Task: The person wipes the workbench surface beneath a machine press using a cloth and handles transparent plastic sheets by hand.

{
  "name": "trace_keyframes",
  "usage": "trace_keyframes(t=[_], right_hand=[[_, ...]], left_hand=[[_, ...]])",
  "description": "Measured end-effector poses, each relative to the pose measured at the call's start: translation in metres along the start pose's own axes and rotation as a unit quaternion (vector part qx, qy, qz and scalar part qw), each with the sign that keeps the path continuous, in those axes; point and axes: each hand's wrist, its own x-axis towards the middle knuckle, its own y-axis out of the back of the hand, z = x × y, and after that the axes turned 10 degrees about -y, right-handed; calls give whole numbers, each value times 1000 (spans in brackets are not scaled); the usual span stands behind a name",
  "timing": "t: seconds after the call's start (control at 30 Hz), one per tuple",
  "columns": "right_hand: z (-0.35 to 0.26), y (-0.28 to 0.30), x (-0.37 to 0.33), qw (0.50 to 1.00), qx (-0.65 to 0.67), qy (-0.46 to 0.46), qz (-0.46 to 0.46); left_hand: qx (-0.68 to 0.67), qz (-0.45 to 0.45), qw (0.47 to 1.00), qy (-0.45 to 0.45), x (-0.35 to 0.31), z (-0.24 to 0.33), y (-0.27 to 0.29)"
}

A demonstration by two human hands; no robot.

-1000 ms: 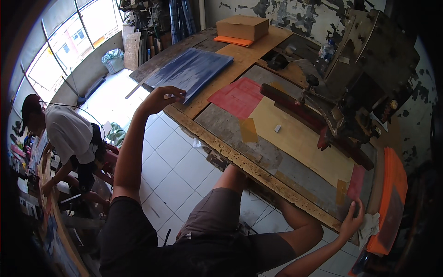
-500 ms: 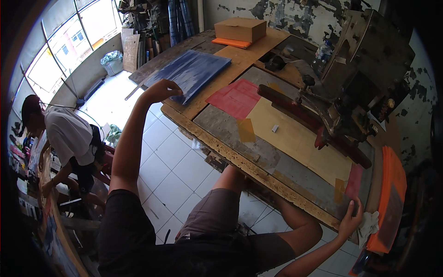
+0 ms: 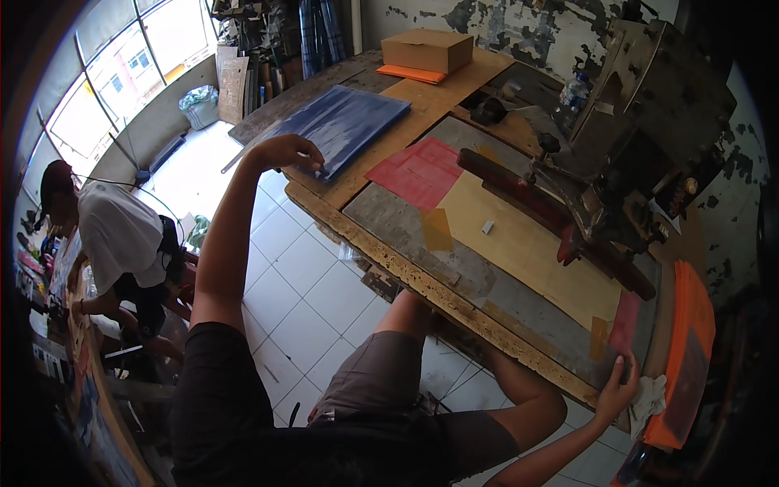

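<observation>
My left hand (image 3: 288,152) is above the near corner of a stack of glossy blue plastic sheets (image 3: 349,122), at the table's far left. Its fingers are bent and slightly apart, and nothing shows between them. Whether the fingertips touch the top sheet, I cannot tell. At the near right corner of the table, my right hand (image 3: 618,391) rests against the edge with fingers apart, beside a grey plate and a red strip (image 3: 624,321). Across the plate lies a cream sheet (image 3: 535,260) with a red sheet (image 3: 418,172) at its left end, and brown tape (image 3: 436,230) near their join.
A dark red bar (image 3: 519,199) of a heavy machine spans the plate. Orange sheets (image 3: 686,349) and a crumpled white cloth (image 3: 647,402) are by my right hand. A cardboard box (image 3: 426,55) stands at the back. Another person (image 3: 122,235) bends over a bench at left.
My left hand's fingers have loosened slightly near the blue stack. My right hand stays at the table corner. The view has shifted a little.
</observation>
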Motion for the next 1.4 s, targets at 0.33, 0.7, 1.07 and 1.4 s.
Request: trace_keyframes(t=[0.33,0.7,1.07,1.4], right_hand=[[1,0,1,1000,-13,3,3],[-2,-1,0,1000,-17,0,3],[-2,0,0,1000,-9,-1,-2],[3,1,1,1000,-7,2,5]], left_hand=[[9,-6,999,-31,4,1,-6],[25,-7,999,-34,7,3,-7],[0,-49,997,-66,7,6,-6],[11,-54,997,-46,11,5,-6]])
